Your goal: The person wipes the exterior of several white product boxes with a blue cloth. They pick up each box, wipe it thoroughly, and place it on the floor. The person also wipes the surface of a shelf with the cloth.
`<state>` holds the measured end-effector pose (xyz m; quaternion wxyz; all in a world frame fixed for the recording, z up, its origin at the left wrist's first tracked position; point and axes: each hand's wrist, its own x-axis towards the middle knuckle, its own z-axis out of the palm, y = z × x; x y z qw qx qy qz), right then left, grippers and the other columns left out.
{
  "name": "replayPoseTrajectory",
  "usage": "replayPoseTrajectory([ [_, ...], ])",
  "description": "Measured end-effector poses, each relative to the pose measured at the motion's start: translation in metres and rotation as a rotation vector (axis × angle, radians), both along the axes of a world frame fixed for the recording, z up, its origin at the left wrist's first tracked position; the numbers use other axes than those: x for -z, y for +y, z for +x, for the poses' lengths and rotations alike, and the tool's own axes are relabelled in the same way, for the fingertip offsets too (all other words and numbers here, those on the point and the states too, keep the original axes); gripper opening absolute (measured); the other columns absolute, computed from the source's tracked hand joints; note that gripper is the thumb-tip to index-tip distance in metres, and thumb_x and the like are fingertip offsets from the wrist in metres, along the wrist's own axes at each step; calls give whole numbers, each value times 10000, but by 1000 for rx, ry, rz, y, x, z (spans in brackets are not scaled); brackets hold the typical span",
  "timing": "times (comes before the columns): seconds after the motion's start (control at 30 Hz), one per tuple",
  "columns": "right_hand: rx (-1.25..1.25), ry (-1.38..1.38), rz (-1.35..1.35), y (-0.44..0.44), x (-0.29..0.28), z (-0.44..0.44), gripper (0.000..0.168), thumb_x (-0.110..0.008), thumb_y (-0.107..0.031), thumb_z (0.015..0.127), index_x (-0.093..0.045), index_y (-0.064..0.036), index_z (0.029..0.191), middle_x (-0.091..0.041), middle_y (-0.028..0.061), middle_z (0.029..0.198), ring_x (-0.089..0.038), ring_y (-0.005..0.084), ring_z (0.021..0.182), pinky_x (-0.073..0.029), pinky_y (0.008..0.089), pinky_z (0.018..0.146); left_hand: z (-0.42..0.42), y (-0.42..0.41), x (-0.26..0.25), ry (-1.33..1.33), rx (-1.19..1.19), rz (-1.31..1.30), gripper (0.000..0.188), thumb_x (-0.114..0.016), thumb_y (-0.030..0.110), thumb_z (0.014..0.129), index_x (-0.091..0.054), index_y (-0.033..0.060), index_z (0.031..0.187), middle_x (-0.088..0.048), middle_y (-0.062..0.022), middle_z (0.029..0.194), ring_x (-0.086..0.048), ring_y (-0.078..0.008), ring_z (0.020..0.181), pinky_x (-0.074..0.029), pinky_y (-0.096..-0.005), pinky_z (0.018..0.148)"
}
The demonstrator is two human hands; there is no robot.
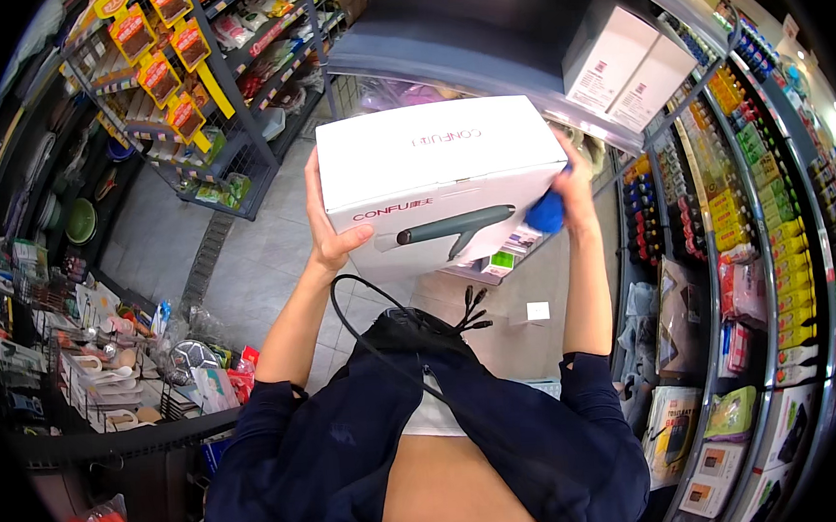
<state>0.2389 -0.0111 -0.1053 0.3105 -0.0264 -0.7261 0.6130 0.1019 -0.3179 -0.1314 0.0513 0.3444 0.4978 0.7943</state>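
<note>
A white Confu hair dryer carton [411,154] is held up before my chest, a dark green hair dryer printed on its side. My left hand [333,227] grips the left end, with the thumb on the printed face. At the right end my right hand [575,187] holds the carton, and a blue cloth [546,211] is bunched between that hand and the box. Beyond the carton is a dark grey shelf [448,51], where white cartons [628,65] stand side by side at the right.
Shelves of bottles [731,220] rise at the right. A rack with hanging snack packets [162,75] stands at the upper left, and kitchen utensils [109,380] fill a display at the lower left. Cable ends [473,311] hang at my waist. A small white box [537,311] lies below.
</note>
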Motion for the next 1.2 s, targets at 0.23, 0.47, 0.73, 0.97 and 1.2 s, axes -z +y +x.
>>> replayPoseTrajectory([
  [0.23, 399, 105, -87, -7, -77, 14, 438, -558, -433, 924, -577, -45, 1128, -606, 124, 1095, -608, 236, 961, -512, 364, 812, 3, 18, -8, 579, -192, -200, 1195, -857, 356, 458, -267, -37, 1420, -429, -174, 1287, -444, -307, 1217, -349, -409, 1031],
  [0.47, 150, 163, 564, -136, -64, -43, 260, -654, -154, 751, -592, -41, 977, -539, 158, 971, -509, 336, 956, -415, 420, 863, 17, 27, -7, 680, -431, -338, 1158, -876, 373, 448, -329, -33, 1384, -454, -202, 1264, -469, -359, 1144, -383, -457, 989],
  [0.73, -101, 301, 768, -156, -87, -23, 284, -665, -136, 669, -614, -74, 941, -555, 121, 942, -523, 318, 901, -431, 399, 825, 17, 7, -7, 421, -253, -52, 1193, -860, 293, 454, -244, -19, 1426, -433, -165, 1297, -478, -295, 1204, -374, -408, 1030],
  [0.97, 465, -2, 556, -51, -76, -32, 237, -642, -175, 794, -640, -11, 966, -630, 115, 911, -630, 239, 839, -505, 353, 756, -4, -22, -22, 346, -279, 2, 1173, -831, 344, 509, -227, -50, 1434, -400, -184, 1354, -461, -286, 1223, -365, -374, 1028],
  [1.2, 100, 17, -145, -42, -23, -46, 399, -664, -284, 882, -593, -17, 1171, -641, 75, 1046, -600, 141, 921, -490, 281, 842, -44, -38, -34, -195, -90, 439, 738, -622, 362, 754, -415, -41, 1337, -556, -187, 1247, -555, -322, 1144, -428, -421, 1009],
])
